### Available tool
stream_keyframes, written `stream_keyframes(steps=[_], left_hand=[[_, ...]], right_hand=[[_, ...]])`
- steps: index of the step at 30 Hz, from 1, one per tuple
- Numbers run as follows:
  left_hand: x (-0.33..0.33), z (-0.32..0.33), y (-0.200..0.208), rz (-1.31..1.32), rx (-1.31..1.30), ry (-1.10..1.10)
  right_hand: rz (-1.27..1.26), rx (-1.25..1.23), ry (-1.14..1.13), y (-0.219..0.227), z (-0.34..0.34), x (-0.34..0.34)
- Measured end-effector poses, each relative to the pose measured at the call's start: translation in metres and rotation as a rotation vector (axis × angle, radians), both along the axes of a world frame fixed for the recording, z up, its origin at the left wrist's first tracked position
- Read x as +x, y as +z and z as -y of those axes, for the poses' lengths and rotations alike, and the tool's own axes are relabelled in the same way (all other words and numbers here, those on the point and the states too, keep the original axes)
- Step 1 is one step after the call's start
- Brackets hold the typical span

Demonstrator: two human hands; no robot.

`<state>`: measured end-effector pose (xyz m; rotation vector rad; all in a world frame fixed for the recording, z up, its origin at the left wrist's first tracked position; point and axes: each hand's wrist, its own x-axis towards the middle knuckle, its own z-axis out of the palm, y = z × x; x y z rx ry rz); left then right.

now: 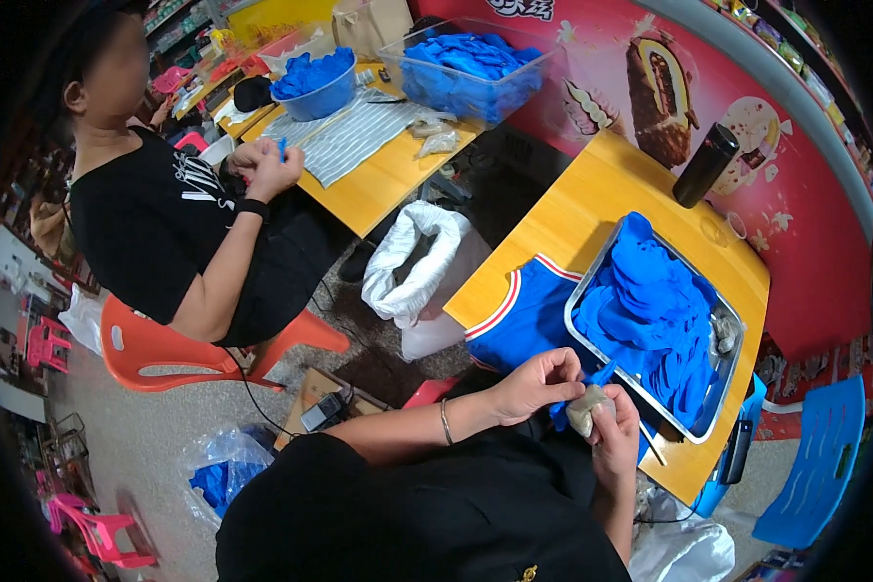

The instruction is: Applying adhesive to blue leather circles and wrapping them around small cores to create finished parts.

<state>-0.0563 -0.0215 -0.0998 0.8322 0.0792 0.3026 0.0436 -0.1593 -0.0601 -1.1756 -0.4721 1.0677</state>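
Note:
My left hand [538, 390] is closed, with thumb and fingertips pinching a small piece of blue cloth [599, 374]. Against it, my right hand [615, 433] grips a small beige bundle [586, 409], which looks like a wrapped pouch; its exact kind is unclear. Both hands meet just off the table's near edge, beside a metal tray [723, 388]. A heap of blue cloth pieces [650, 310] fills the tray, and a small greyish packet [724, 335] lies at its right side. Under the tray spreads a blue garment [532, 308] with red-and-white trim.
A black bottle [705, 165] stands at the far end of the yellow table [592, 184]. An open white sack [427, 281] sits between the tables. At left, another person [165, 213] sits on an orange chair [155, 349], handling something blue. A blue chair [813, 466] stands right.

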Motion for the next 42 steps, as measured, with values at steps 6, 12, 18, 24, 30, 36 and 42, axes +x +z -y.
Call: stream_keyframes(steps=[6, 12, 18, 24, 30, 36, 42], left_hand=[[-0.002, 0.001, 0.016, -0.061, 0.631, 0.236], [-0.012, -0.002, 0.019, -0.171, 0.988, 0.362], [-0.011, 0.002, 0.029, -0.121, 0.943, 0.459], [-0.007, 0.011, 0.02, -0.108, 0.878, 0.416], [-0.004, 0.013, 0.018, -0.057, 1.018, 0.534], [-0.006, 0.008, 0.023, -0.058, 1.037, 0.48], [-0.005, 0.01, 0.025, -0.048, 0.985, 0.4]], right_hand=[[0.168, -0.047, -0.106, -0.013, 0.009, -0.001], [0.204, -0.056, -0.08, -0.014, 0.002, -0.009], [0.364, -0.045, -0.103, -0.017, -0.006, -0.006], [0.296, -0.053, -0.14, -0.017, -0.003, -0.008], [0.234, -0.02, -0.186, -0.025, -0.005, -0.009], [0.218, -0.102, -0.161, -0.025, -0.008, -0.008], [0.435, -0.07, -0.202, -0.033, -0.001, -0.011]])
